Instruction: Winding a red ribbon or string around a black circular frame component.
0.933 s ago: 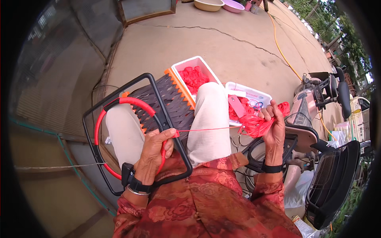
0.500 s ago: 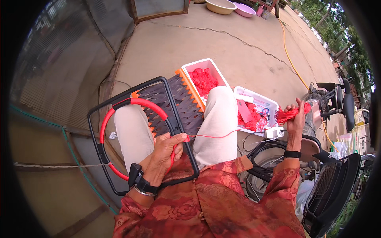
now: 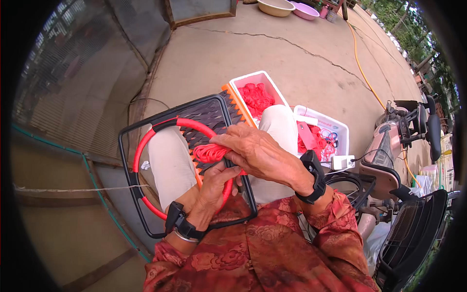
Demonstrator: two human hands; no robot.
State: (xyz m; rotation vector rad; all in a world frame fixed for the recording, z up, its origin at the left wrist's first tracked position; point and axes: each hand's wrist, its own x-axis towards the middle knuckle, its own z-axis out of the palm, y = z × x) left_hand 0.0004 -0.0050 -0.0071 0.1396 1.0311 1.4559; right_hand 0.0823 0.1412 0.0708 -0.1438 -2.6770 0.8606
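A ring wrapped in red cord (image 3: 195, 125), with black stretches, sits inside a black rectangular frame (image 3: 250, 194) across my lap. My left hand (image 3: 210, 190) is closed on the right side of the ring, its thumb pressed toward the frame's side bar. Above it, my right hand (image 3: 265, 151) grips a bundle of red cord (image 3: 208, 153), which hangs out to the left over the ring's inner opening. The right fingertips are partly hidden behind the hand. A thin pale string (image 3: 82, 189) runs from the ring's left side to the left.
Beyond my knees stand a white box of red cord (image 3: 258, 100) and a white tray (image 3: 335, 119) with red cord and a red phone-like object. A dark woven seat (image 3: 206, 114) with orange edges lies between my legs. An electric scooter (image 3: 384, 151) stands at right.
My right hand has come from the far right to the ring, bringing the cord bundle over beside my left hand. The cord stretched between the hands no longer shows. The view has shifted slightly.
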